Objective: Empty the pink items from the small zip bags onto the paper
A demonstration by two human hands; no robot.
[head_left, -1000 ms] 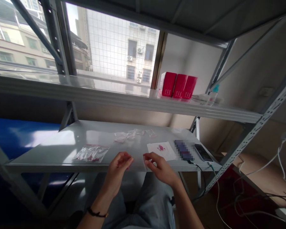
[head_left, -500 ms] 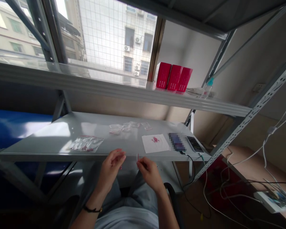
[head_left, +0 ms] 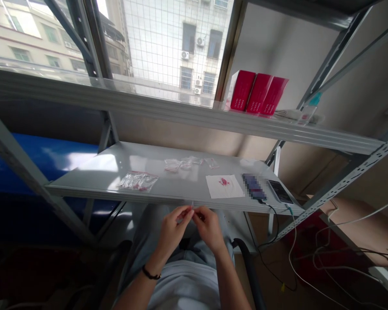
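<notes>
Your L hand and R hand meet just off the front edge of the table, low over your lap, roughly mid-view. R fingers are pinched, thumb vs. index, on a small clear piece that pokes up btwn the two hands. L fingers are closed up at the same spot, tips touching or nearly touching the R ones; can't tell if they grip the piece too or smth. tiny next to it. Remaining fingers on both hands are curled in.

The small clear piece is thin & see-thru, approx. upright, w/ a speck of red low down by your L fingertips. Most of it's hidden by your fingers, so can't tell its full shape or what's inside, if anything.

On the table, L to R: a big clear bag w/ shiny contents and some red showing; farther back, a loose spread of small clear bags w/ reddish edges, lying flat; then a white sheet w/ a little pile of red bits on it; then a pixelated phone and a dark-screen phone side by side, each w/ a cable at its near end.
</notes>
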